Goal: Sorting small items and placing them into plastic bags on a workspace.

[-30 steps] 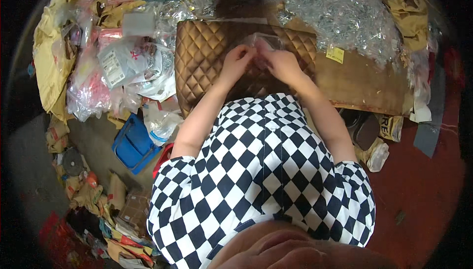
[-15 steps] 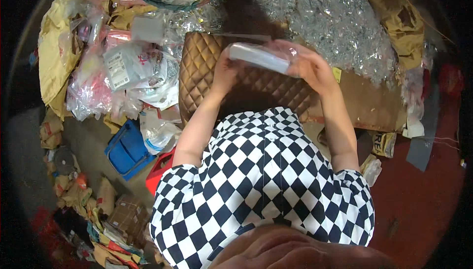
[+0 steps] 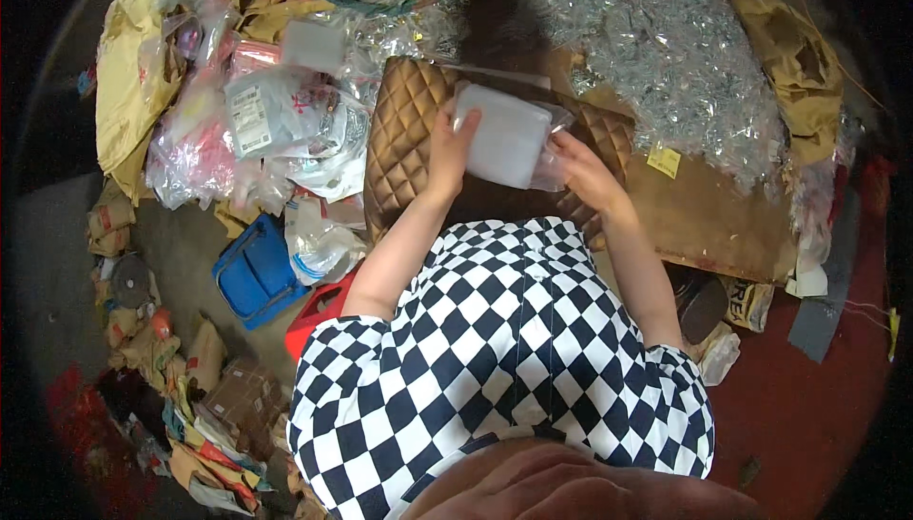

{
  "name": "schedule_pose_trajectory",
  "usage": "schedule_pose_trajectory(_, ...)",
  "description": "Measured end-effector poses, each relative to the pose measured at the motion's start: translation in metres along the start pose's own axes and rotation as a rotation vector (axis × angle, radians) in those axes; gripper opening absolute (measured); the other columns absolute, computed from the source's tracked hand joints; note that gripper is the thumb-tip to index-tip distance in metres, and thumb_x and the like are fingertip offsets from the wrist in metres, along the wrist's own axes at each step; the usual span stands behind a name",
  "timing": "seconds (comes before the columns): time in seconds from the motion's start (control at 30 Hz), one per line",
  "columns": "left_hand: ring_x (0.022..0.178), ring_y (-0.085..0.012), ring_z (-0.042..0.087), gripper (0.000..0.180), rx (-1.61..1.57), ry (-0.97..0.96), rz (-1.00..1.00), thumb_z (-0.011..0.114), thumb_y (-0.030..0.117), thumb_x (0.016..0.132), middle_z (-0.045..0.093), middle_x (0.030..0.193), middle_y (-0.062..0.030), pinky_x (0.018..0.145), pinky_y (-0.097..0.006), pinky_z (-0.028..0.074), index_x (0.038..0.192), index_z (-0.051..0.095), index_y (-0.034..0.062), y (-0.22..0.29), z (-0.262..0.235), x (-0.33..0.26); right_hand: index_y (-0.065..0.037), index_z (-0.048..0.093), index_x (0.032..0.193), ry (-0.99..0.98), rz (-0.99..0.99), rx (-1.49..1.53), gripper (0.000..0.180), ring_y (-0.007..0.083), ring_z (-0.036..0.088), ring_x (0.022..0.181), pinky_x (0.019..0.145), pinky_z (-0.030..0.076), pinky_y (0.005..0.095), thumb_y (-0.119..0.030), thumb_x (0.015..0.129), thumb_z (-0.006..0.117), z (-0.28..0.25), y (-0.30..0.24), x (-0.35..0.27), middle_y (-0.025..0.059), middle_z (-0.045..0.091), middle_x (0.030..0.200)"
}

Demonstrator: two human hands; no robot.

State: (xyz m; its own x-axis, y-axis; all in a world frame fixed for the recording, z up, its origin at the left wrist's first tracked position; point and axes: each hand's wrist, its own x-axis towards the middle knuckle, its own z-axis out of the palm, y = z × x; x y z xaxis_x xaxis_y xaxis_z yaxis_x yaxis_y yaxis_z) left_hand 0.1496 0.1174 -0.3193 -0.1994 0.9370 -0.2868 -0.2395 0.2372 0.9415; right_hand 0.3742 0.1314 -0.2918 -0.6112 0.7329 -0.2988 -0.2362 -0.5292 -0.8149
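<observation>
Far to the left of the grip, creased kraft paper [image 3: 133,73] bordered a heap of clear and pink-tinted plastic bags [image 3: 190,158]; nearer on that side were a labelled mailing bag [image 3: 252,120] and, beyond it, a translucent square packet [image 3: 314,44], with a blue plastic stool [image 3: 257,277] below. A brown quilted cushion [image 3: 404,106] extended from just left of the grip to beneath it. The left hand [image 3: 450,151] clasped the left edge of a white rectangular pack [image 3: 509,137], its thumb over the upper face, its other fingers partly hidden. The pack, held between the hands above the cushion, appeared to be already inside a clear bag [image 3: 553,163], whose slack margin projected rightward. The right hand [image 3: 592,173] pinched this margin. Enclosure was judged largely complete; the loose margin seemed not yet flattened, and whether it was sealed could not be told. Right of the grip, a yellow tag [image 3: 663,162] lay on a brown board [image 3: 723,220], beside a large pile of glossy clear packets [image 3: 666,63].
</observation>
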Motion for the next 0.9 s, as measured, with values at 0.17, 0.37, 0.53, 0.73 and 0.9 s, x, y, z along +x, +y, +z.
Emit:
schedule_pose_trajectory(0.17, 0.087, -0.0127, 0.056, 0.028, 0.028, 0.009, -0.005, 0.059, 0.022, 0.093, 0.061, 0.095, -0.0042, 0.081, -0.027, 0.045, 0.111, 0.051, 0.0014, -0.013, 0.001, -0.007, 0.0, 0.037, 0.137, 0.071, -0.107, -0.311, 0.065, 0.0194, 0.052, 0.113, 0.095, 0.043, 0.0324, -0.013, 0.082, 0.069, 0.001, 0.035, 0.018, 0.013, 0.051, 0.129)
schedule_pose_trajectory(0.37, 0.079, -0.0198, 0.055, 0.025, 0.413, 0.035, 0.031, 0.05, 0.027, 0.098, 0.054, 0.079, -0.0167, 0.072, -0.035, 0.045, 0.098, 0.044, 0.0034, -0.027, 0.006, -0.021, -0.001, 0.053, 0.121, 0.294, 0.082, -0.17, 0.046, 0.0162, 0.061, 0.095, 0.086, 0.048, 0.031, -0.009, 0.08, 0.072, -0.012, 0.055, 0.013, 0.0084, 0.064, 0.107)
schedule_pose_trajectory(0.53, 0.071, -0.025, 0.054, 0.025, 0.413, 0.148, 0.186, 0.05, 0.026, 0.097, 0.054, 0.078, -0.0179, 0.068, -0.038, 0.045, 0.091, 0.047, 0.0021, -0.06, -0.002, -0.022, -0.002, 0.055, 0.118, 0.381, 0.101, -0.11, 0.044, 0.017, 0.062, 0.093, 0.086, 0.049, 0.0311, -0.006, 0.078, 0.072, 0.01, 0.063, 0.009, 0.009, 0.065, 0.107)
schedule_pose_trajectory(0.73, 0.062, -0.0171, 0.051, 0.025, 0.196, 0.133, 0.031, 0.06, 0.02, 0.092, 0.057, 0.065, -0.0065, 0.058, -0.033, 0.044, 0.074, 0.055, 0.0027, -0.07, -0.049, 0.017, -0.001, 0.061, 0.111, 0.314, 0.12, -0.195, 0.039, 0.016, 0.063, 0.088, 0.082, 0.049, 0.0292, -0.007, 0.075, 0.074, 0.001, 0.036, 0.005, 0.0089, 0.067, 0.102)
schedule_pose_trajectory(0.9, 0.049, -0.0059, 0.042, 0.032, 0.134, 0.584, 0.348, 0.052, 0.026, 0.097, 0.052, 0.059, 0.0006, 0.043, -0.023, 0.032, 0.069, 0.049, 0.0109, -0.045, -0.167, 0.042, 0.0, 0.064, 0.103, 0.567, -0.087, -0.509, 0.028, 0.013, 0.063, 0.069, 0.063, 0.051, 0.0277, -0.012, 0.079, 0.072, -0.029, 0.008, 0.0, 0.0069, 0.069, 0.085)
